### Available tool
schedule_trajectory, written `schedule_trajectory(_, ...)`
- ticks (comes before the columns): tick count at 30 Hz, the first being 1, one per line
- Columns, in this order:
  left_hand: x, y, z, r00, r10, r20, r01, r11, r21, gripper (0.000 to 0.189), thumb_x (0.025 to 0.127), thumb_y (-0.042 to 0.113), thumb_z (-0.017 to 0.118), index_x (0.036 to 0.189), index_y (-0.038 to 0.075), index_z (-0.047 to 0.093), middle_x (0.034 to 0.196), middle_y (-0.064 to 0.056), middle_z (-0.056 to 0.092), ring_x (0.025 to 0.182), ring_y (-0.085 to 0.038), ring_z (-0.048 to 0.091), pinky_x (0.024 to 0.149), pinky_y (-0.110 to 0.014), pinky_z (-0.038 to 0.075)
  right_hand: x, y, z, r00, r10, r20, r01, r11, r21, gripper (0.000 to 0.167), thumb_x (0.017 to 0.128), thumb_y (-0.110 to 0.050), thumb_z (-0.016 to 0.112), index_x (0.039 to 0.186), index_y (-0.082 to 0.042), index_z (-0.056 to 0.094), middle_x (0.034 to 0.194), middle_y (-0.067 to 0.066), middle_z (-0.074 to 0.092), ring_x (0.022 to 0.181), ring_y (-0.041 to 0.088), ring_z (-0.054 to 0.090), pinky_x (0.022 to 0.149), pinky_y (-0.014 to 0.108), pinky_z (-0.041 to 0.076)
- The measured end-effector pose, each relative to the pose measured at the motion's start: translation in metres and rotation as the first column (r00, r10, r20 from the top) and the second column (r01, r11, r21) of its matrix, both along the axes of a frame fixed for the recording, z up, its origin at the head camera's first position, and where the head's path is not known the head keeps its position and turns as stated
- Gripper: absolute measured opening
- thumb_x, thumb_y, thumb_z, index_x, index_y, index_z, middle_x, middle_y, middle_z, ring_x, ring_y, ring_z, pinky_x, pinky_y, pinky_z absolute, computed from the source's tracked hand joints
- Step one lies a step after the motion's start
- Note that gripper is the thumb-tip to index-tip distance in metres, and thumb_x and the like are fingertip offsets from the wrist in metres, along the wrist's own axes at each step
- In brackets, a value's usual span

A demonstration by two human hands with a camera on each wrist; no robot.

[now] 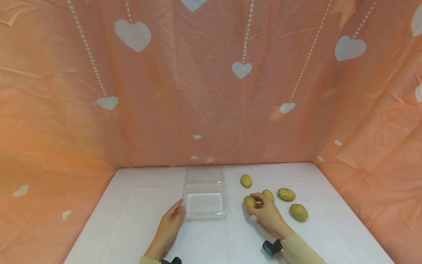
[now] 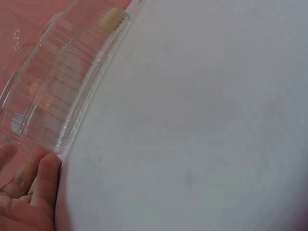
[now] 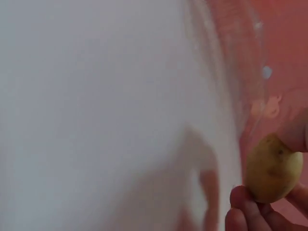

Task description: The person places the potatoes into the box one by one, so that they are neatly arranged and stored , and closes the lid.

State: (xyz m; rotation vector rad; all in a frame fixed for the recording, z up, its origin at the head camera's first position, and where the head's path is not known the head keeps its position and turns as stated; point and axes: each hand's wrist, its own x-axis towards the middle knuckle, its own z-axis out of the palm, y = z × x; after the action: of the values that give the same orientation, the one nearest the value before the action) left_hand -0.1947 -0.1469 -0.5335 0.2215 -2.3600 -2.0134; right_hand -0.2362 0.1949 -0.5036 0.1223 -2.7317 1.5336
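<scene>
With our right hand (image 1: 267,213), thumb and fingertips pinch a potato (image 1: 249,202), which seems lifted off the tabletop (image 1: 132,209), between its centre and right edge. Our left hand (image 1: 170,222), fingers fairly straight and a little apart, touches the left side of the clear box (image 1: 205,215) near its front corner; we cannot tell whether it presses. The box sits toward the tabletop's far edge, its lid (image 1: 204,174) laid back that way.

Four other potatoes (image 1: 299,212) lie between the box and the tabletop's right edge, one just beside our right hand. The smooth, rounded skin could slip, so we do best to pinch firmly across the potato's middle. The thin box likely slides easily, so light contact from our left hand suits it better than a squeeze.
</scene>
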Motion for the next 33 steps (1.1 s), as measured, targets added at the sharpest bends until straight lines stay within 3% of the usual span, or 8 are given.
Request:
schedule_trajectory(10,0.005,-0.002,0.003,1.0,0.012,-0.023,-0.013,1.0,-0.017,0.054,0.098,0.032,0.059,0.144,0.008,0.046,0.133,-0.016,0.056,0.124,-0.029,0.05,0.103,-0.042,0.042,-0.008,-0.052,0.02,0.991,-0.004,-0.136,-0.031,0.968,-0.248,0.044,0.08,-0.012,0.08,0.12,-0.003,0.062,0.111,0.013,0.065,0.088,0.021,0.066,0.072,0.025,0.055)
schedule_trajectory(15,0.005,-0.004,0.004,0.999,0.014,-0.028,-0.015,1.0,-0.02,0.055,0.097,0.031,0.06,0.144,0.007,0.046,0.131,-0.016,0.056,0.123,-0.029,0.051,0.103,-0.041,0.042,-0.009,-0.09,0.03,0.986,0.022,-0.164,-0.07,0.953,-0.294,0.046,0.081,-0.01,0.078,0.12,0.003,0.059,0.111,0.017,0.063,0.091,0.025,0.066,0.073,0.024,0.055)
schedule_trajectory(23,0.003,-0.005,0.002,1.0,-0.004,-0.005,0.004,1.0,0.006,0.057,0.095,0.032,0.063,0.144,0.009,0.045,0.134,-0.018,0.054,0.125,-0.03,0.05,0.104,-0.042,0.041,-0.011,-0.146,0.027,0.985,0.093,-0.144,-0.124,0.966,-0.225,0.046,0.082,-0.016,0.077,0.121,0.0,0.058,0.109,0.013,0.064,0.09,0.022,0.065,0.072,0.024,0.055)
schedule_trajectory(29,0.001,-0.003,0.0,1.0,-0.02,0.0,0.02,0.999,0.027,0.057,0.095,0.031,0.063,0.145,0.012,0.044,0.134,-0.018,0.055,0.124,-0.03,0.051,0.104,-0.045,0.04,-0.016,-0.167,0.018,0.982,0.142,-0.122,-0.147,0.988,-0.037,0.044,0.081,-0.016,0.078,0.118,0.0,0.06,0.102,0.009,0.063,0.081,0.016,0.061,0.066,0.026,0.052)
schedule_trajectory(33,0.001,-0.002,0.0,1.0,-0.023,0.006,0.023,0.999,0.043,0.057,0.096,0.029,0.063,0.147,0.013,0.042,0.134,-0.018,0.055,0.122,-0.028,0.052,0.102,-0.041,0.043,-0.018,-0.172,0.014,0.982,0.174,-0.077,-0.17,0.983,0.064,0.04,0.078,-0.014,0.077,0.112,0.0,0.061,0.096,0.009,0.063,0.078,0.016,0.058,0.065,0.028,0.051)
